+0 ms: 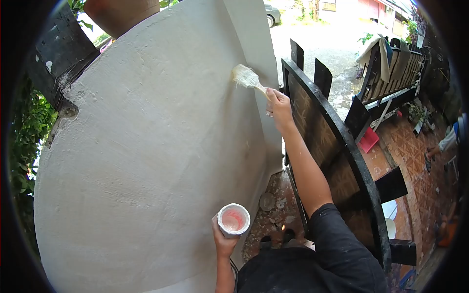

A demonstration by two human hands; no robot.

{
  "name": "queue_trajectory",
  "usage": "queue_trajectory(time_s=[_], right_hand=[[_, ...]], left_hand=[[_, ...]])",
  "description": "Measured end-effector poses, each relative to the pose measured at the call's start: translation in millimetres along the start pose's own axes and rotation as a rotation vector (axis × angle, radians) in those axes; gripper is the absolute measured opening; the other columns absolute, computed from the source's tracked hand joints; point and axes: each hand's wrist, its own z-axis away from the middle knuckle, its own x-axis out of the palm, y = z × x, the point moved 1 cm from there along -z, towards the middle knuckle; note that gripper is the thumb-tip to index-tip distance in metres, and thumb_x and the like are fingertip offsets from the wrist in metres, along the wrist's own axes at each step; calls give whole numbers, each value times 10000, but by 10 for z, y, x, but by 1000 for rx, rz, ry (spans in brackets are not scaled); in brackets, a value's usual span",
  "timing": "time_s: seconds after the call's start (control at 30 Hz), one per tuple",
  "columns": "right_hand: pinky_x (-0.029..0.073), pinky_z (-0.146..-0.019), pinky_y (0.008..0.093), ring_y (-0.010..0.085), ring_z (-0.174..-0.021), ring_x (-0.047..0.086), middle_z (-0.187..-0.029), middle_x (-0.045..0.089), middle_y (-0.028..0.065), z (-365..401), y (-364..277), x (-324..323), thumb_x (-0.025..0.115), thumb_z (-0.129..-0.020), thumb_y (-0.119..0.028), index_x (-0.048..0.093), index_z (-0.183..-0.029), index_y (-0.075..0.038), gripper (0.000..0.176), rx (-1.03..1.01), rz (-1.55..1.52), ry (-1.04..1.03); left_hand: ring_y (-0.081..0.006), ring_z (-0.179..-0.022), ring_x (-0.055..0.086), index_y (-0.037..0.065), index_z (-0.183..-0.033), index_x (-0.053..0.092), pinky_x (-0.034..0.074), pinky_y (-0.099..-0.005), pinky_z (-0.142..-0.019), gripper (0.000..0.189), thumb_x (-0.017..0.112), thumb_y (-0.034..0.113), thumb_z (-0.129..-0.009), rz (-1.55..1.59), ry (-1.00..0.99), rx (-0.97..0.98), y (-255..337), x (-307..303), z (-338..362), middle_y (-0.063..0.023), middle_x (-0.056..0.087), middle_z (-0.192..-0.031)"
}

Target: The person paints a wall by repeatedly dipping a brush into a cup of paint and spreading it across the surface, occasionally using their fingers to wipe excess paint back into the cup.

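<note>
My right hand (279, 108) is wrapped round the handle of a paintbrush (247, 77), high on the right part of a pale wall (146, 122). The brush's broad bristles are coated white and lie at the wall surface; whether they press on it is hard to tell. Lower down, my left hand (223, 239) grips a white-rimmed cup (234, 219) from its left side and below. The cup is upright, its inside showing pinkish with some whitish paint.
A black-framed gate (337, 132) curves close along my right arm. Beyond it are a wooden bench (398, 66), a red dustpan (368, 140) and a person's leg (442, 146) on the tiled floor. A large pot (122, 14) stands above the wall's upper left edge.
</note>
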Motion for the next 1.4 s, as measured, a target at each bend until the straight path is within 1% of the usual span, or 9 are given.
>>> queue_trajectory(time_s=[0.43,0.5,0.53,0.63,0.77,0.83,1.03,1.17,1.4], right_hand=[[434,-391,314,140,-398,473,-611,534,31,616,1397,-886,542,-984,-412,695,-961,-37,406,461,426,-25],[547,-588,439,320,-622,674,-783,685,176,580,1391,-928,550,-961,-394,699,-951,14,435,527,797,-37],[547,-783,487,405,-885,698,-961,709,231,593,1306,-867,568,-948,-381,688,-992,33,433,434,972,80],[525,-855,496,422,-998,663,-1007,700,231,478,1036,-653,598,-937,-388,692,-1007,19,424,309,1120,68],[507,-795,506,453,-913,652,-919,695,232,156,477,-203,628,-929,-375,695,-895,6,388,16,941,101],[510,-666,447,354,-725,684,-732,682,183,-68,369,-103,622,-938,-390,686,-820,-10,403,-225,817,162],[382,-449,302,79,-482,459,-554,471,-2,-48,-94,230,574,-975,-446,634,-722,-44,479,-11,302,-21],[308,-442,263,48,-492,412,-569,460,-52,155,759,-98,584,-971,-487,672,-754,-44,501,118,273,-50],[325,-435,287,75,-461,439,-532,455,-40,613,1526,-861,638,-927,-497,689,-713,-34,512,247,516,-16]], left_hand=[[-320,-1242,530,-22,-1477,302,462,-438,-1031,927,833,102,-727,88,-48,187,-614,184,-124,-191,487,-1381],[-324,-1241,532,-29,-1474,301,461,-441,-1032,927,835,116,-731,76,-75,262,-598,259,-151,-196,487,-1380],[-326,-1240,533,-32,-1473,300,461,-442,-1032,927,836,123,-733,67,-88,295,-586,266,-145,-198,488,-1380],[-331,-1238,535,-41,-1470,298,460,-445,-1034,928,839,145,-739,42,-120,400,-555,300,-159,-204,489,-1379],[-337,-1236,539,-54,-1465,296,458,-449,-1036,931,842,173,-747,12,-142,535,-515,391,-190,-212,490,-1378],[-341,-1234,541,-61,-1463,294,457,-451,-1037,933,844,187,-751,-2,-156,598,-490,452,-206,-216,491,-1378],[-343,-1239,537,-56,-1458,304,460,-448,-1036,937,858,208,-749,-116,-136,473,-472,628,-175,-216,497,-1375],[-289,-1231,539,22,-1415,399,459,-411,-1030,807,814,48,-723,124,-147,-4,156,628,-15,-149,530,-1334],[-245,-1216,546,15,-1375,440,425,-372,-1047,842,825,-4,-626,-34,-35,-73,373,276,207,-111,558,-1296]])
